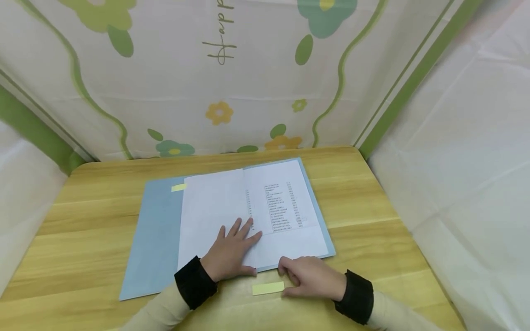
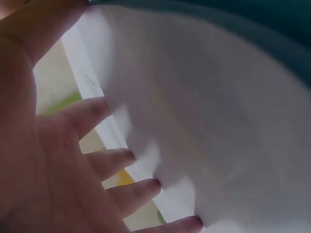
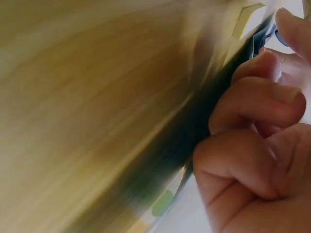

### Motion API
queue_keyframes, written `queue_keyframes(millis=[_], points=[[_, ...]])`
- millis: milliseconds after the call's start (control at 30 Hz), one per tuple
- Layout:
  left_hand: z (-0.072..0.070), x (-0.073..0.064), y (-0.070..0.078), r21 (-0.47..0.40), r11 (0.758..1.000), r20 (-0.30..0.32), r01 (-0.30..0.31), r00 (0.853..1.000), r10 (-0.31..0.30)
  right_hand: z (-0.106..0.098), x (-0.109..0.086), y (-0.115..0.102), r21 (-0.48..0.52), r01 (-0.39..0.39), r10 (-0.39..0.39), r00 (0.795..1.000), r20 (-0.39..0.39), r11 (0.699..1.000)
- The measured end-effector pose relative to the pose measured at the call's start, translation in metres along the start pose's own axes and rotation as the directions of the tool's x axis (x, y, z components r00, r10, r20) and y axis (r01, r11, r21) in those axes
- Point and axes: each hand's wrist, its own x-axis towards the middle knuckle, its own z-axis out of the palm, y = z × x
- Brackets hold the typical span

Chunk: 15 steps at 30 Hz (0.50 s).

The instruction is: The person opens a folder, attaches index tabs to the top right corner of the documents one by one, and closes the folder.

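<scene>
Wood-look desk (image 1: 381, 230) with an open blue folder (image 1: 155, 239) on it; left grip (image 1: 229, 253) is spread over the white pages (image 1: 213, 207), right grip (image 1: 312, 278)'s curled in, just beside a yellow strip (image 1: 267, 288).

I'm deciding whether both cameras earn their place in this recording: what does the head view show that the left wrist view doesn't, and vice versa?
Only the head view shows the pale yellow, rectangular paper strip on the light-brown wooden table, the small yellow paper tab near the folder's top, and the black wristbands.

Only the left wrist view shows the palm side of the bare left hand.

Both show that hand's spread fingers against white paper pages, and apparently the light-blue folder.
</scene>
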Motion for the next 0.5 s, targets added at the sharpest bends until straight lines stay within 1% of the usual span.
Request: queue_keyframes(millis=[233,500], points=[[0.0100,0.0048,-0.0016,0.030,1.000,0.016,0.007,1.000,-0.008,0.0073,0.0060,-0.0005,-0.060,-0.026,0.027,0.999,0.022,0.998],[0.0075,0.0059,-0.0005,0.049,0.999,0.022,0.013,1.000,-0.014,0.0095,0.0083,-0.0010,-0.066,-0.047,0.049,0.998,0.029,0.997]])
